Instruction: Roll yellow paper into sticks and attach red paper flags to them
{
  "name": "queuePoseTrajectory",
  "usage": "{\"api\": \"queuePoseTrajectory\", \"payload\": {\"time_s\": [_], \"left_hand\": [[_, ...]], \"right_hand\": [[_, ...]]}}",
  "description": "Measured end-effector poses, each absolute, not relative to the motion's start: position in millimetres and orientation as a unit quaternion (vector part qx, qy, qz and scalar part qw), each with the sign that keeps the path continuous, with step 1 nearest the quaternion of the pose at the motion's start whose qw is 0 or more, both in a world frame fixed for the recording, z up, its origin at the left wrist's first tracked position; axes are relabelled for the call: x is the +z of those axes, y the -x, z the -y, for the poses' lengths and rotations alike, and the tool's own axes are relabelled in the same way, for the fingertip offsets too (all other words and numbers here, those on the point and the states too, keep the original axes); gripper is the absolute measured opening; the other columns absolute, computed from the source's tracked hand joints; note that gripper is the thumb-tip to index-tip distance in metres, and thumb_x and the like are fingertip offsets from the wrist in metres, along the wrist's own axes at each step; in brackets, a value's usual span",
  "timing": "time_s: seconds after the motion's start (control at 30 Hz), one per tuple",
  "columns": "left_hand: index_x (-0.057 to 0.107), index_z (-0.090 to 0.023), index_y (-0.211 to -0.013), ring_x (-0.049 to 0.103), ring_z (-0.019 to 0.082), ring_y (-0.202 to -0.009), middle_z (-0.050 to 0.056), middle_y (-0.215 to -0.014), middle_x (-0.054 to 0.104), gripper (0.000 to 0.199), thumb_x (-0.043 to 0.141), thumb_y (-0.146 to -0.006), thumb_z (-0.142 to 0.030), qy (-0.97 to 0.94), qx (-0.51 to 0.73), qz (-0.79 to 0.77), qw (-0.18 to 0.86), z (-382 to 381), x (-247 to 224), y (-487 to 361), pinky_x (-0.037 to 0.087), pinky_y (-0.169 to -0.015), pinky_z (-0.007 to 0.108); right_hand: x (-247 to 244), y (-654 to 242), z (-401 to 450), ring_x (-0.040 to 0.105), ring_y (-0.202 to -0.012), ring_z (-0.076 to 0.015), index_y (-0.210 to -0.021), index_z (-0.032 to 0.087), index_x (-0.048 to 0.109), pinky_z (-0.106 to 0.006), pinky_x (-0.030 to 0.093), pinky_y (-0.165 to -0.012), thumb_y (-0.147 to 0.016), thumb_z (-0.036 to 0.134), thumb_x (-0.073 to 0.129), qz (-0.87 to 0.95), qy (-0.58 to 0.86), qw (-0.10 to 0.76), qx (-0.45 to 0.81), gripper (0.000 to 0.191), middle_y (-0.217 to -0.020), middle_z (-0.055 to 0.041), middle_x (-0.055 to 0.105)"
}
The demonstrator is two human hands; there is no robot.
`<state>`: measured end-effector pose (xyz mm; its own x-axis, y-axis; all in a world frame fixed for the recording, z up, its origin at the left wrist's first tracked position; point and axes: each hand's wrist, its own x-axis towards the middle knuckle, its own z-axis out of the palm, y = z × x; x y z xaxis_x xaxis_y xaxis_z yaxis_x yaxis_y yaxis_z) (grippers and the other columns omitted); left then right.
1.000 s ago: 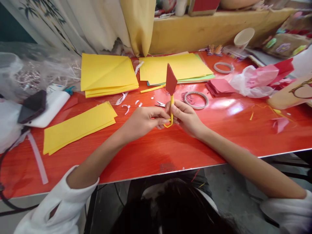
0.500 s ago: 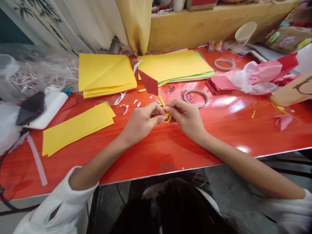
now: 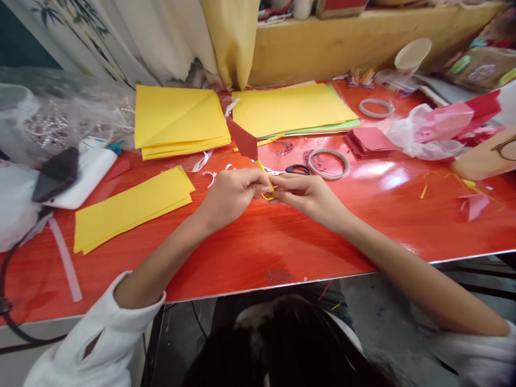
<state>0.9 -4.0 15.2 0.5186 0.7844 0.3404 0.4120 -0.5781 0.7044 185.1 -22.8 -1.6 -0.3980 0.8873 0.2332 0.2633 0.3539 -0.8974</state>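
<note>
A thin yellow paper strip [image 3: 264, 170] stands between my hands, joined to a dark red pointed paper piece [image 3: 243, 141] that tilts up and left. My left hand [image 3: 234, 196] pinches the strip, fingers curled. My right hand [image 3: 312, 196] has its fingers pressed together around the strip's lower, looped end. Scissors with a black handle [image 3: 298, 170] lie just behind my right fingers, their blades partly hidden. A tape roll [image 3: 328, 163] rests to the right of them.
Yellow sheets [image 3: 181, 121] and a stack of yellow and green paper [image 3: 290, 110] lie at the back. Yellow strips [image 3: 133, 207] and a phone [image 3: 56, 174] are at left; red paper pieces [image 3: 371, 141] and a paper cup [image 3: 413, 56] at right.
The view has shifted slightly. My right fingers have straightened along the strip, and the yellow loop looks flatter. The scissors' black handle now shows behind my hands.
</note>
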Motion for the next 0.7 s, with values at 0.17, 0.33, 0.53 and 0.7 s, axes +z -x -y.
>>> {"api": "queuePoseTrajectory", "payload": {"time_s": [0.17, 0.33, 0.53, 0.7], "left_hand": [[0.052, -0.018, -0.082, 0.055, 0.006, -0.063, -0.005, -0.071, 0.059, 0.007, 0.055, -0.082, -0.011, -0.833, 0.331, -0.369, 0.247, 5.8, 9.5, -3.6, 0.043, -0.06, 0.019], [0.039, -0.02, -0.076, 0.055, 0.008, -0.062, -0.005, -0.069, 0.054, 0.023, 0.061, -0.08, -0.022, -0.785, 0.361, -0.396, 0.311, 6.3, 10.8, -4.4, 0.044, -0.058, 0.02], [0.038, -0.02, -0.071, 0.051, 0.008, -0.061, -0.004, -0.067, 0.051, 0.035, 0.065, -0.077, -0.042, -0.76, 0.385, -0.4, 0.338, 7.2, 11.0, -7.2, 0.042, -0.056, 0.02], [0.043, -0.019, -0.07, 0.042, 0.006, -0.056, -0.004, -0.064, 0.046, 0.037, 0.067, -0.073, -0.048, -0.703, 0.426, -0.413, 0.392, 3.8, 1.9, -11.2, 0.037, -0.049, 0.019]], "right_hand": [[-3.2, -183.4, 23.1, 0.06, -0.08, -0.015, -0.11, 0.022, 0.066, -0.032, 0.05, -0.076, -0.08, 0.031, 0.061, 0.715, 0.416, 0.374, 0.419, 0.032, -0.089, -0.0011, 0.069], [0.0, -186.1, 22.2, 0.061, -0.094, -0.0163, -0.114, 0.026, 0.063, -0.034, 0.051, -0.087, -0.08, 0.032, 0.061, 0.675, 0.372, 0.404, 0.493, 0.034, -0.1, 0.0008, 0.069], [0.5, -185.7, 24.4, 0.062, -0.082, -0.0144, -0.116, 0.026, 0.062, -0.034, 0.052, -0.079, -0.081, 0.028, 0.059, 0.697, 0.413, 0.401, 0.427, 0.035, -0.092, 0.0, 0.069], [1.4, -183.7, 25.6, 0.057, -0.063, -0.0101, -0.105, 0.024, 0.069, -0.026, 0.048, -0.06, -0.079, 0.024, 0.059, 0.642, 0.435, 0.466, 0.426, 0.027, -0.074, 0.0014, 0.068]]}}
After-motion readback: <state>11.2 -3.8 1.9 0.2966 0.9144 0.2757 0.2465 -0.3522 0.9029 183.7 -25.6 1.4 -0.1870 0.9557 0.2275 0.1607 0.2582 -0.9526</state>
